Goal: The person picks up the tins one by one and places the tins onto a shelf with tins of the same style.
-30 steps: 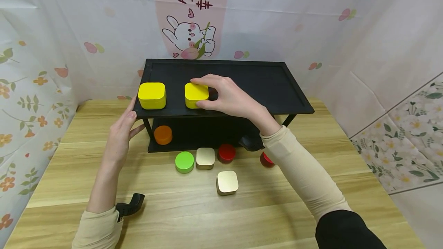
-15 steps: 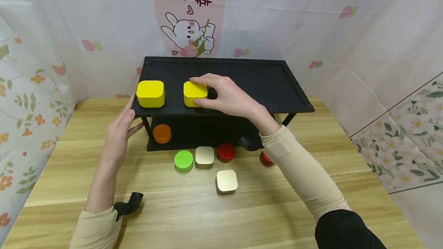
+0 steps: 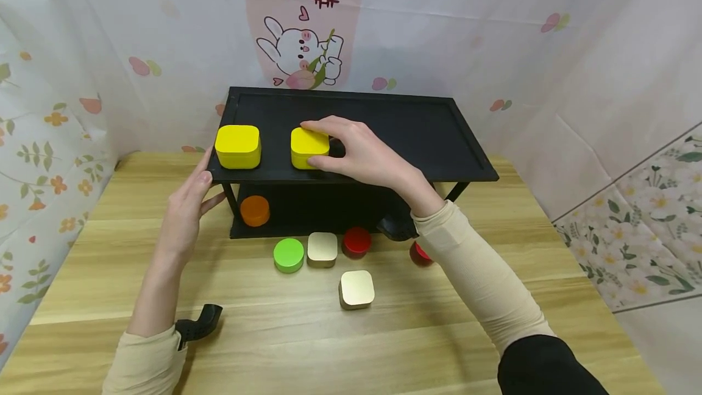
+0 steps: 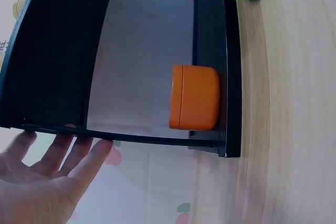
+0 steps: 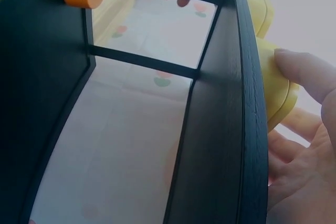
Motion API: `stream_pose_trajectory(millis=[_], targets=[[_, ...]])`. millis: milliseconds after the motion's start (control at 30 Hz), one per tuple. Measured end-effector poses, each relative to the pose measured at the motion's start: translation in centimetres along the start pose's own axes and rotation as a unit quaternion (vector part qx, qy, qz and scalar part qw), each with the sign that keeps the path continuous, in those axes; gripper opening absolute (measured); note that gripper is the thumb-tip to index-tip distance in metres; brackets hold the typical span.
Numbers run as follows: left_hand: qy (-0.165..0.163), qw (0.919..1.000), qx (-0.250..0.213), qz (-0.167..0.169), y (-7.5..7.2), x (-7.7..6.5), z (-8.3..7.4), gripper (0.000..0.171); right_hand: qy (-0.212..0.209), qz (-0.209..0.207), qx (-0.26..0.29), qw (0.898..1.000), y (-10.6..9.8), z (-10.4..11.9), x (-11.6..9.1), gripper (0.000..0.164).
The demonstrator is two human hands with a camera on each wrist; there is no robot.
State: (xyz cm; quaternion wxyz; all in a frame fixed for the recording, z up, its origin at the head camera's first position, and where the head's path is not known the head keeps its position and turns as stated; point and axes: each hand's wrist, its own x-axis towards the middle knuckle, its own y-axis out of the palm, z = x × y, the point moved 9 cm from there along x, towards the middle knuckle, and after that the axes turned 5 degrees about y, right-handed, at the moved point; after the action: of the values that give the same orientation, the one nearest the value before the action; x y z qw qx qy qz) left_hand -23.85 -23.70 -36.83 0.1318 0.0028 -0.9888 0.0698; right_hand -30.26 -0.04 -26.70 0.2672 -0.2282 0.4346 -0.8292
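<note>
So my right grip (image 3: 356, 151) has the yellow box (image 3: 307, 148) pinched, thumb on the near side and fingers round the far side. That box is up on the top deck of the black shelf (image 3: 395, 133), close to the front edge. The other yellow box (image 3: 238, 147) sits to its left, right by the shelf's corner. My left grip (image 3: 185, 209) is loose, with pretty straight fingers touching that left end.

Down on the lower deck, left end, there's an orange tub (image 3: 255, 211). On the table (image 3: 274, 346) just in front: a green tub (image 3: 288, 255), a pale gold box (image 3: 322, 249) and a red tub (image 3: 356, 241) in a row, a second gold box (image 3: 356, 289) nearer me, plus another red tub (image 3: 420, 253) half hidden by my right sleeve (image 3: 482, 285).
</note>
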Motion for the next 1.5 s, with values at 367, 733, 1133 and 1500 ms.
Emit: stream_pose_trajectory(millis=[367,733,1133,1500], targets=[[0.010,0.9999,-0.009,0.002,0.2,0.5,-0.5,0.050,0.002,-0.005,-0.008,1.000,-0.4,0.0,-0.3,0.067],[0.009,0.9999,-0.002,0.007,0.4,0.6,-0.3,0.050,-0.008,-0.051,-0.024,0.998,-1.7,0.4,-2.4,0.074],[0.010,0.9985,-0.051,-0.016,-0.3,-0.3,-0.3,0.050,-0.066,-0.136,-0.009,0.989,-3.0,1.3,-6.2,0.069],[0.007,0.9994,-0.034,-0.009,0.1,0.0,0.1,0.049,-0.074,-0.162,0.015,0.984,-2.6,0.4,-10.1,0.060]])
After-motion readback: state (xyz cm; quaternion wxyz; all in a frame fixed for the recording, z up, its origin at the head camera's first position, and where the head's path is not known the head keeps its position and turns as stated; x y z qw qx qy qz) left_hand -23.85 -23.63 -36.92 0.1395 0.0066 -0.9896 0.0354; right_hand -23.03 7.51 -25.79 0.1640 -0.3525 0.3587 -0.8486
